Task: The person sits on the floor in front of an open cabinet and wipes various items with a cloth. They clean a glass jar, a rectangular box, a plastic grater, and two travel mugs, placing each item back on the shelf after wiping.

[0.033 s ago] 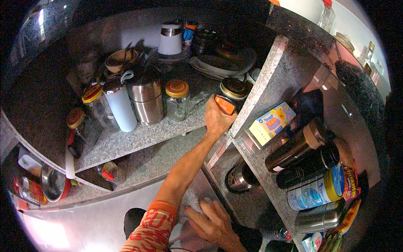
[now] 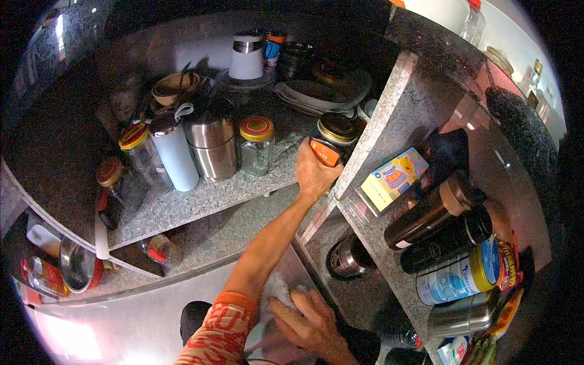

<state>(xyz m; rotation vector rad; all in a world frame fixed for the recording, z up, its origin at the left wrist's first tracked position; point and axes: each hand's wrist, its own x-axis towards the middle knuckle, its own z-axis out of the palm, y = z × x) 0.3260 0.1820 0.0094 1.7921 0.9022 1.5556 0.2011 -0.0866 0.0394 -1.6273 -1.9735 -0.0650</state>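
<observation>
My left hand (image 2: 316, 173), its arm in an orange patterned sleeve, reaches up to the right end of the upper shelf. Its fingers close round a dark jar (image 2: 324, 153) with an orange label and a black-and-gold lid, upright against the upright divider (image 2: 380, 115). Lower down, in front of my body, my right hand (image 2: 310, 322) hangs with fingers loosely bent and apart. A crumpled whitish patch (image 2: 280, 287) shows by its fingertips; I cannot tell what it is. Left of the gripped jar stands an empty glass jar (image 2: 257, 149) with a red-and-gold lid.
Along the granite shelf (image 2: 210, 198) stand a steel canister (image 2: 212, 149), a pale blue bottle (image 2: 174, 155) and more glass jars. Behind are a white cup-shaped appliance (image 2: 246, 58) and stacked plates (image 2: 328, 94). The right shelf holds a yellow box (image 2: 394, 181), dark flasks (image 2: 429, 213) and a blue-white tin (image 2: 453, 277).
Almost nothing differs. The orange-labelled jar and its lid have tilted or shifted very slightly in my left hand's grasp; my right hand keeps its place.
</observation>
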